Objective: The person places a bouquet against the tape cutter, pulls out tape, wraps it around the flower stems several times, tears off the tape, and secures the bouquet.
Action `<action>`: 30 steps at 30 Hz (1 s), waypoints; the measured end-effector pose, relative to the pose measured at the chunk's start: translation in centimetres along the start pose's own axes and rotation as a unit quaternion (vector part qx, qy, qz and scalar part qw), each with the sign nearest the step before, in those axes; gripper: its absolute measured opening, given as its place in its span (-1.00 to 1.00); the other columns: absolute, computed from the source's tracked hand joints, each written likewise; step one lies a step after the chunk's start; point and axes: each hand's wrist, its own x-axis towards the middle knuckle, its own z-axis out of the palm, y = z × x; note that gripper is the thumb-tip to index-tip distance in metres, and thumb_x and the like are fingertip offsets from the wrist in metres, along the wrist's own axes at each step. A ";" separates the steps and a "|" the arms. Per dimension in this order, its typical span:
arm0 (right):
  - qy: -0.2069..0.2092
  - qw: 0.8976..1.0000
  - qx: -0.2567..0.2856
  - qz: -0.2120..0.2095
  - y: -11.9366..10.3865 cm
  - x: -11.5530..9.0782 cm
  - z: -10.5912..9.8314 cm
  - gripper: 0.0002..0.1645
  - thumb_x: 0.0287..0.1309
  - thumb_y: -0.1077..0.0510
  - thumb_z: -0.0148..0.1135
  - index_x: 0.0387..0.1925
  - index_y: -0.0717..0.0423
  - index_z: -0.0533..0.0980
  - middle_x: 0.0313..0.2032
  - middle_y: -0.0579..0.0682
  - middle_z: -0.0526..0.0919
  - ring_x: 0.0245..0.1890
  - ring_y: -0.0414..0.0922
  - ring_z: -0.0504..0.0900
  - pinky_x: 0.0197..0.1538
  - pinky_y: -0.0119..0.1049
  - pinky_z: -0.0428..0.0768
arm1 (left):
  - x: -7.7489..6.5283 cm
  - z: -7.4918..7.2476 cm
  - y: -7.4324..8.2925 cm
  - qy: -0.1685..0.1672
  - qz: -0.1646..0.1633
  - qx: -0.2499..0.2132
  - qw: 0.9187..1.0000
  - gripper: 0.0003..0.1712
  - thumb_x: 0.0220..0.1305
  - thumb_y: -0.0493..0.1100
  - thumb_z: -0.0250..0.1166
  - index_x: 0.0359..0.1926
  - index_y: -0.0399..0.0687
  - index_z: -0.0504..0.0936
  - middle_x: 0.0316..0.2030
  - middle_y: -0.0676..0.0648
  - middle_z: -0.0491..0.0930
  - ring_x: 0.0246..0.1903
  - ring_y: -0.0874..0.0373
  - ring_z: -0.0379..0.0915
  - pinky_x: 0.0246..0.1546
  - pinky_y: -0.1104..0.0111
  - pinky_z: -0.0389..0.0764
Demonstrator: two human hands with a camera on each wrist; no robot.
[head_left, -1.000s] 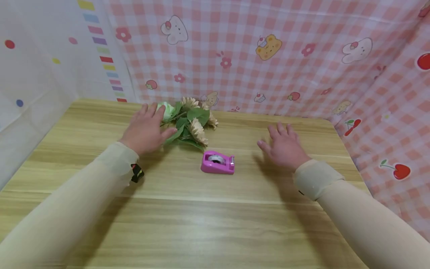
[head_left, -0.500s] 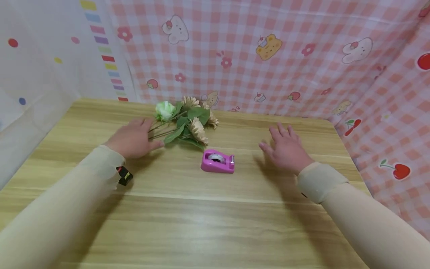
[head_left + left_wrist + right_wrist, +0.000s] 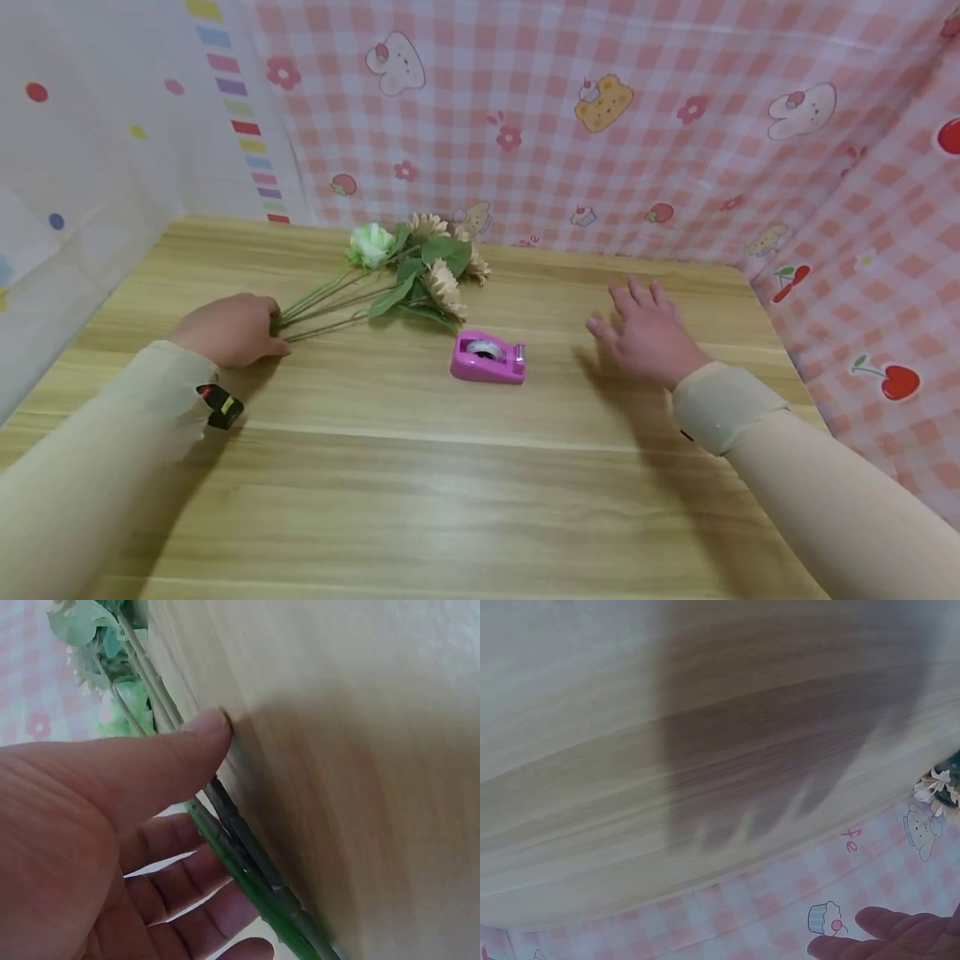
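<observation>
A bunch of artificial flowers lies at the back left of the table, with a pale green rose (image 3: 371, 244), cream daisy-like blooms (image 3: 444, 290) and green leaves. Its thin stems (image 3: 324, 310) point left into my left hand (image 3: 232, 329). In the left wrist view, the thumb crosses over the stems (image 3: 247, 862) and the fingers curl behind them. My right hand (image 3: 652, 337) hovers with spread fingers over the right side of the table and holds nothing. Between the hands, nearer the flowers, stands a pink tape dispenser (image 3: 487, 358) with a roll of tape inside.
The wooden table (image 3: 450, 500) reaches back to a pink checked cloth (image 3: 480, 100) with cartoon prints. Similar cloth hangs at the right, and a white dotted sheet (image 3: 97, 150) at the left.
My left hand has moved left and towards me, from beside the rose down to the stem ends, and its fingers have curled round them. The right hand has hardly moved.
</observation>
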 end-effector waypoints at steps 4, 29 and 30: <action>0.000 1.000 -0.001 0.003 0.1 0.0 -0.1 0.04 0.57 -0.39 -0.15 0.67 0.25 -0.05 0.65 0.43 -0.22 0.63 0.48 -0.35 0.60 0.47 -0.24 | 0.0 0.0 -0.5 0.000 0.004 -0.006 1.000 -0.56 0.35 -0.02 0.42 -0.01 -0.32 0.61 -0.16 -0.23 0.72 -0.24 -0.04 0.61 -0.11 -0.07 0.64; 0.012 1.000 -0.003 0.002 0.1 -0.4 0.1 0.00 0.59 -0.33 -0.10 0.66 0.26 -0.03 0.65 0.43 -0.18 0.63 0.47 -0.29 0.63 0.41 -0.24 | 0.5 0.7 -0.1 -0.029 0.016 0.002 0.999 -0.83 0.52 -0.26 0.04 -0.22 -0.30 0.45 -0.34 -0.22 0.58 -0.31 -0.06 0.55 -0.26 0.05 0.61; 0.012 1.000 -0.004 0.002 0.1 -0.4 0.1 -0.01 0.59 -0.33 -0.10 0.66 0.27 -0.03 0.65 0.43 -0.18 0.63 0.47 -0.29 0.63 0.41 -0.24 | 0.4 0.7 -0.1 -0.031 0.015 0.002 0.999 -0.82 0.53 -0.25 0.04 -0.21 -0.31 0.44 -0.33 -0.22 0.59 -0.31 -0.07 0.55 -0.26 0.06 0.61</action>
